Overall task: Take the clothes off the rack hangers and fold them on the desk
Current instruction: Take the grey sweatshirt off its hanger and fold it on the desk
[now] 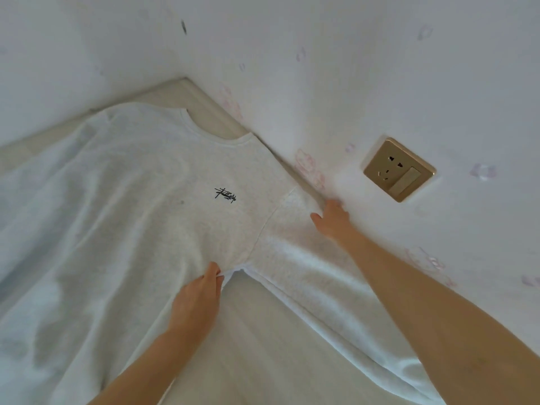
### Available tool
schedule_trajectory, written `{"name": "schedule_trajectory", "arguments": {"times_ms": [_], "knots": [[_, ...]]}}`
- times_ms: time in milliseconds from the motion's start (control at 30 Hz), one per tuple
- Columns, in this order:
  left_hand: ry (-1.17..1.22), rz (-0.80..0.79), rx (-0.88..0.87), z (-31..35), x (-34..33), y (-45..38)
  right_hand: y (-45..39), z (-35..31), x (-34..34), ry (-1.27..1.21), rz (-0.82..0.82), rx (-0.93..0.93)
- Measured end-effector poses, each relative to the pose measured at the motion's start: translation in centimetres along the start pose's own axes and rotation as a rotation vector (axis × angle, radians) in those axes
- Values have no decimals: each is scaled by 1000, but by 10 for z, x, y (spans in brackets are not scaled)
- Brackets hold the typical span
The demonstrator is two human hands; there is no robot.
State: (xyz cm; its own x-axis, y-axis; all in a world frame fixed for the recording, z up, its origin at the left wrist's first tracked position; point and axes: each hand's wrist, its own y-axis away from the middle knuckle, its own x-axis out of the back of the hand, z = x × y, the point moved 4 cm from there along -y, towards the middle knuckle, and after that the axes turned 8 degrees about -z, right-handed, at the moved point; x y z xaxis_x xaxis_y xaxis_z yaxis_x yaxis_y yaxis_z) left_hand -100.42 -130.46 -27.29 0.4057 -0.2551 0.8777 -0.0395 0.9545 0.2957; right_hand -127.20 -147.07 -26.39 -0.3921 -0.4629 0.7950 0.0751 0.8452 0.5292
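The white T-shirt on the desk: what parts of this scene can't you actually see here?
Head view only:
- T-shirt: hem and far sleeve cut off by the left edge.
- Small black print: too small to read.
- Right hand: fingertips hidden over the sleeve's edge by the wall.

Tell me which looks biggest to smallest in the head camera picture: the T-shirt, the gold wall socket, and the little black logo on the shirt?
1. T-shirt, by far the biggest.
2. Gold wall socket.
3. Black logo, the smallest.
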Motion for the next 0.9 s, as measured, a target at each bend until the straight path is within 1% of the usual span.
{"name": "schedule_trajectory", "arguments": {"times_ms": [67,167,267,400,467,600,733,767,833,900], "knots": [[51,39,17,-5,5,-1,-10,-1,-3,-39,14,-22],[97,18,88,-11,14,-7,-15,-12,-3,-271,-32,34],[219,-18,154,-20,19,-11,-13,-25,3,-521,-5,112],[308,-109,108,-25,28,-13,3,-42,21,-829,49,134],[346,-162,92,-30,32,-13,10,-53,32,-935,91,149],[412,-221,78,-49,45,-10,13,-96,52,-954,202,245],[445,-302,127,-80,61,-9,-1,-154,57,-858,270,282],[493,-324,153,-91,65,-10,-8,-170,55,-818,281,290],[712,-337,259,-112,72,-9,-23,-197,48,-741,285,273],[882,-246,395,-136,79,-10,-42,-223,33,-687,272,246]]}}
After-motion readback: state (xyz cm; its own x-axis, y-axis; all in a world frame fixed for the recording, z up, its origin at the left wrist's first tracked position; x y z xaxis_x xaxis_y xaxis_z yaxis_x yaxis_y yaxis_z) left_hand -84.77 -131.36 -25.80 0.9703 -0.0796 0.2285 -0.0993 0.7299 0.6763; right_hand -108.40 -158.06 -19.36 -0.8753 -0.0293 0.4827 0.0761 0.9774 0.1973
